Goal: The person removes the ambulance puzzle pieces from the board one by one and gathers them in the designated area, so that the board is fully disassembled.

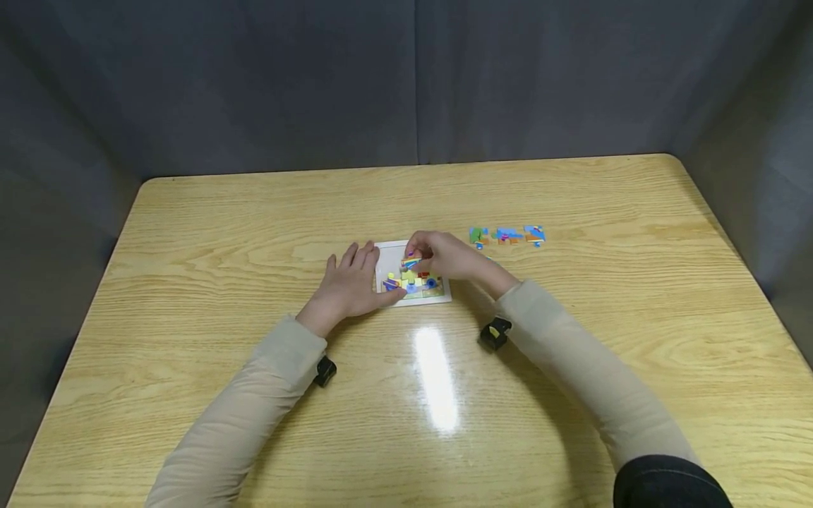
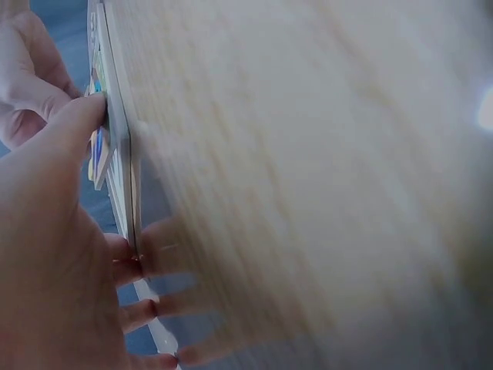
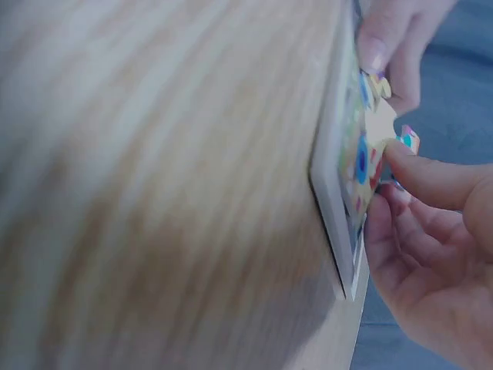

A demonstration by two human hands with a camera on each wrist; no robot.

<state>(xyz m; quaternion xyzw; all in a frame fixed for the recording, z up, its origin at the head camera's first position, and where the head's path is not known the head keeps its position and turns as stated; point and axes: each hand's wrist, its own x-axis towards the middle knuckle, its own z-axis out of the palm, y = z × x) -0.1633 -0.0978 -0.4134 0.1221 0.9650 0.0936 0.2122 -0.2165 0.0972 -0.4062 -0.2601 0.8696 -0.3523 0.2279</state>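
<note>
A white puzzle tray (image 1: 390,252) lies on the table, several colourful pieces (image 1: 411,287) fitted together along its near side. My left hand (image 1: 348,288) rests at the tray's left edge with fingers spread, its thumb reaching over the near rim onto the pieces. Above the joined pieces, my right hand (image 1: 449,255) pinches a jigsaw piece (image 1: 409,264) between thumb and fingers. In the right wrist view that jigsaw piece (image 3: 410,139) shows pink and teal past the thumb, mostly hidden by the hand.
Loose jigsaw pieces lie in a row right of the tray: a green and blue one (image 1: 478,236), a middle one (image 1: 508,236) and a blue one (image 1: 535,234). Another peeks out by the right wrist. Dark curtains (image 1: 406,85) stand behind the wooden table (image 1: 254,212).
</note>
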